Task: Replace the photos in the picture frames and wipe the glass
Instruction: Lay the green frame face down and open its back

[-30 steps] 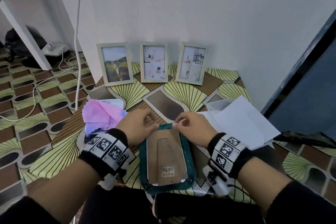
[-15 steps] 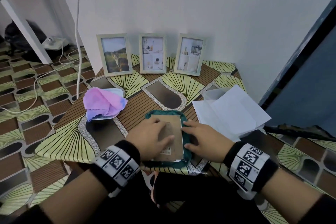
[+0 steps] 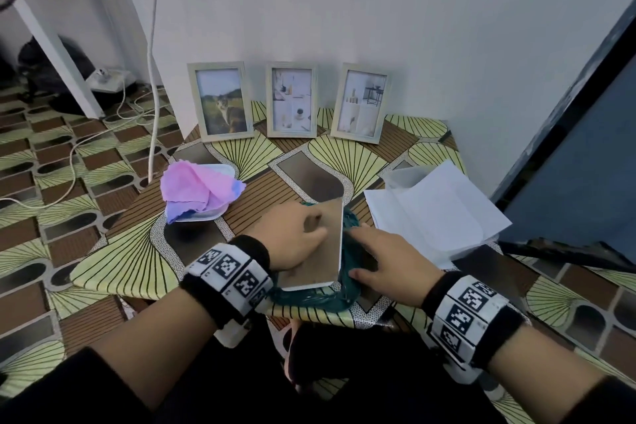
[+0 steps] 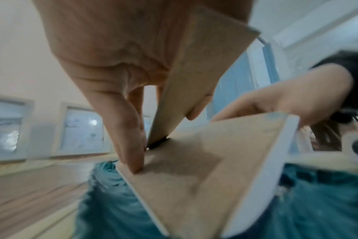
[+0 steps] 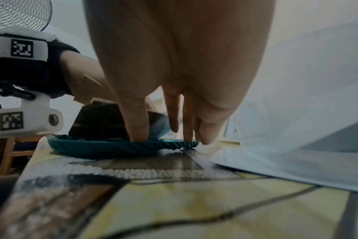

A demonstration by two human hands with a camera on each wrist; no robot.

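A white picture frame [image 3: 323, 251] lies back-up in a teal ribbed tray [image 3: 309, 299] at the table's near edge. Its left side is raised and its right edge stays down in the tray. My left hand [image 3: 292, 234] pinches the brown cardboard stand [image 4: 194, 72] that folds out from the backboard [image 4: 204, 161]. My right hand [image 3: 382, 258] has straight fingers [image 5: 137, 129] that press down at the frame's right edge and on the tray's rim [image 5: 112, 147]. The frame's dark underside [image 5: 98, 121] shows in the right wrist view. The photo inside is hidden.
Three pale frames [image 3: 222, 101], [image 3: 292, 100], [image 3: 359, 103] stand against the wall at the back. A pink and purple cloth [image 3: 196, 189] sits in a white tray [image 3: 206, 217] at the left. White papers [image 3: 433, 210] lie at the right, close to my right hand.
My left hand went from the frame's top edge to its back and now pinches the stand and tilts the frame's left side up. My right hand moved to the frame's right edge.
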